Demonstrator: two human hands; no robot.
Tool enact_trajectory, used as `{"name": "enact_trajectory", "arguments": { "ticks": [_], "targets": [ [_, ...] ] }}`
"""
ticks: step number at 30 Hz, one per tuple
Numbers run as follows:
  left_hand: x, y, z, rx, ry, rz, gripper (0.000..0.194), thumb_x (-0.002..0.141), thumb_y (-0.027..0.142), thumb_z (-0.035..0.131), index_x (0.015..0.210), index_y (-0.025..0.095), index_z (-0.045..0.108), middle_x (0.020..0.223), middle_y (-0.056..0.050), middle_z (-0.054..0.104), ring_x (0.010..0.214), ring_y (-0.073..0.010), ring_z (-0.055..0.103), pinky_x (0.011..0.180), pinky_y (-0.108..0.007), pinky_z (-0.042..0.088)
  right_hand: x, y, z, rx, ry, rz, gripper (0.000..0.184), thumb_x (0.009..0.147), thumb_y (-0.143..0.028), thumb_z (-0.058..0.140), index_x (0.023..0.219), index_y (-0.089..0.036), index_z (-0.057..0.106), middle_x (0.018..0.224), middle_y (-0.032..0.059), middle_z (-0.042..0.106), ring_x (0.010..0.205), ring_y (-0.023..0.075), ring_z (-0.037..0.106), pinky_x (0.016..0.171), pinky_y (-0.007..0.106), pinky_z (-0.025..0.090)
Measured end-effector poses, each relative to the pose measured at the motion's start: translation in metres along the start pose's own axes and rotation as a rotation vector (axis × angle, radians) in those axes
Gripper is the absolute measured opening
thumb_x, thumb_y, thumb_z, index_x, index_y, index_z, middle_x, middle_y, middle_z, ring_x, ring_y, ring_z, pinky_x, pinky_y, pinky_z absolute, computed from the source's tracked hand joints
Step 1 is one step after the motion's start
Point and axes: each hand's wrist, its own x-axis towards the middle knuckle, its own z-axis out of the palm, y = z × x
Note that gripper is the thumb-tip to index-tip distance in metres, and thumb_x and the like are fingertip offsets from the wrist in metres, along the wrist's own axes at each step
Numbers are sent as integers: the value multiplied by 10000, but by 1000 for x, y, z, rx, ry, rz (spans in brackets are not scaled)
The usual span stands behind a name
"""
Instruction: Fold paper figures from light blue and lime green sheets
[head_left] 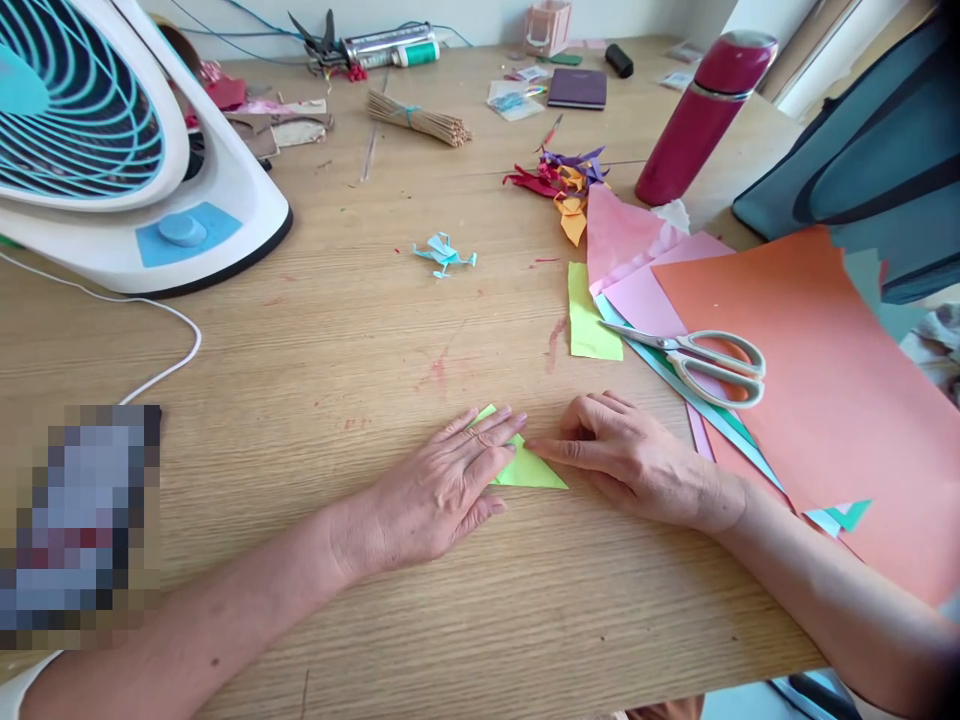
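A small lime-green folded paper triangle (529,469) lies on the wooden table (337,330) near its front edge. My left hand (442,490) lies flat on the paper's left part, fingers stretched out and pressing it down. My right hand (626,455) rests just right of it, fingers curled, the forefinger tip pressing along the paper's top edge. Most of the paper is hidden under my left hand.
White-handled scissors (701,362) lie on a stack of orange (817,400), pink and green sheets at right. A lime paper piece (589,320), a blue origami figure (444,254), folded scraps (562,185), a red flask (705,115) and a white-blue fan (112,150) with cord stand farther back.
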Motion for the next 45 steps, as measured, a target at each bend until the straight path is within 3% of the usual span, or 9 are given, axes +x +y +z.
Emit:
{"name": "enact_trajectory", "arguments": {
  "ticks": [5,18,28,34,40,45],
  "targets": [
    [-1,2,-2,-4,-56,-23,457,1004,323,441,1389,95,352,1574,-225,296,1497,-290,213,1186,-538,291,-1,-1,-2,-11,-1,-19,401,981,-162,411,1332,-222,598,881,70,520,792,195,479,745,361,383],
    [-1,-1,-1,15,-68,-16,630,1008,426,413,1514,102,224,1577,-185,319,1502,-265,207,1215,-488,224,-13,-6,-6,61,21,-25,364,977,-120,408,1243,-215,639,930,84,571,852,193,513,800,372,405],
    [0,-1,0,31,-55,4,654,1004,423,419,1529,88,219,1582,-189,304,1503,-276,198,1221,-485,212,-36,-18,-15,58,-29,7,406,985,-133,381,1302,-252,606,949,87,581,839,207,517,789,367,411],
    [0,-2,0,29,-58,23,594,996,403,452,1509,132,324,1585,-189,293,1496,-308,208,1203,-525,235,-45,-24,-20,24,-67,7,453,980,-140,342,1361,-264,554,991,97,610,848,216,547,795,369,437],
    [0,-1,-1,58,-74,30,594,993,406,457,1499,114,351,1587,-207,271,1496,-321,203,1198,-529,243,-37,-27,-11,81,48,70,420,952,-81,368,1299,-208,569,1040,111,598,909,209,564,800,357,471],
    [1,1,-2,50,-76,18,609,991,407,463,1516,134,318,1594,-186,270,1500,-308,195,1205,-517,230,-26,-29,-3,-29,-24,113,402,953,-139,423,1319,-201,577,967,101,569,842,215,542,766,369,474]
  ]
}}
